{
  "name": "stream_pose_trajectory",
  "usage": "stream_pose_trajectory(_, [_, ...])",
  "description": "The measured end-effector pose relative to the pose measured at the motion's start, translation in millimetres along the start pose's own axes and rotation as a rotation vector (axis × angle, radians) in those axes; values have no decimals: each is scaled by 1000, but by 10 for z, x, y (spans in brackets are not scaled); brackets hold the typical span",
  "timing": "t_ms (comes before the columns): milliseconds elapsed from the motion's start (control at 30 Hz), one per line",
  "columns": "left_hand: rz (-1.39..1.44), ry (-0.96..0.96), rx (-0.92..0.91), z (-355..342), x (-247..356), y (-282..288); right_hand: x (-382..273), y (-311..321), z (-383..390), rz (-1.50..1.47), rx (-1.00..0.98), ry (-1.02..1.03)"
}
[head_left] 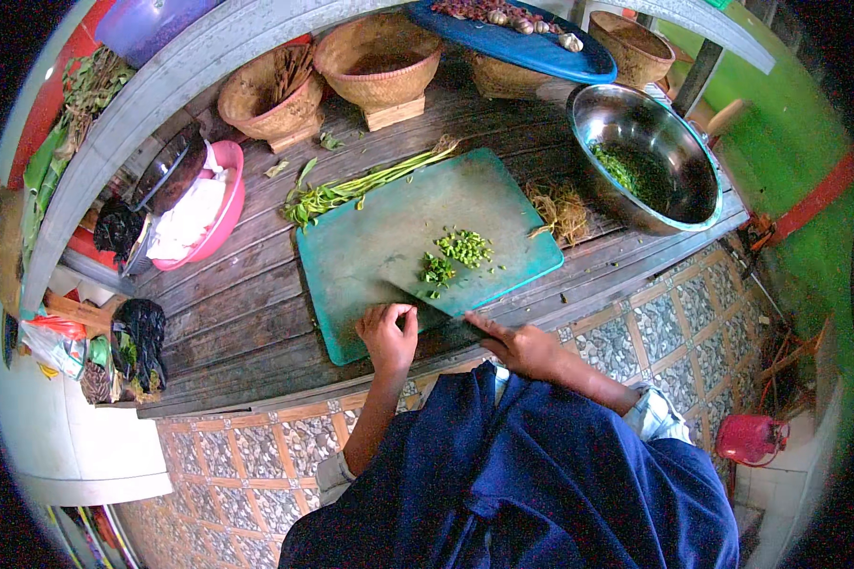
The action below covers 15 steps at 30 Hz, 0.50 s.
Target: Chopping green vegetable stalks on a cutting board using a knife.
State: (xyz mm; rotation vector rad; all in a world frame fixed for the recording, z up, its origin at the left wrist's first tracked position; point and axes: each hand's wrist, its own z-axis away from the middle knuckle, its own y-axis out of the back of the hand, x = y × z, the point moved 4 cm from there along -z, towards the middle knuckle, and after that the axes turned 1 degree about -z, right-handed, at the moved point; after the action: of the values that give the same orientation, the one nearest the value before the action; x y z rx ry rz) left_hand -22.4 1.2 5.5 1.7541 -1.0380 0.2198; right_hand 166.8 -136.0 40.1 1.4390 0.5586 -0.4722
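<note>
A knife [432, 298] is in my right hand [531, 351], its blade slanting leftward over the near edge of the green cutting board [389, 251]. The index finger of that hand stretches along the knife toward the blade. Close to the blade, at the board's front edge, my left hand [389, 334] is curled with thumb and fingers drawn together; anything inside it is hidden. Just beyond the blade lie chopped green stems [465, 247] and a darker heap of chopped leaves [436, 270]. Whole leafy stalks [380, 185] rest along the board's far left edge.
Trimmed roots [560, 211] lie against the board's right side. A steel bowl [647, 156] with chopped greens stands at the right. Behind are woven baskets [378, 62] and a blue tray [531, 43] of garlic and shallots. A pink basin [228, 204] sits left on the wooden table [228, 313].
</note>
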Motion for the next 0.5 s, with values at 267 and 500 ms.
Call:
stream_pose_trajectory(267, [193, 43, -27, -174, 82, -190, 30, 296, 108, 93, 114, 33])
stream_pose_trajectory(500, [235, -23, -87, -332, 231, -337, 278, 417, 108, -170, 270, -16])
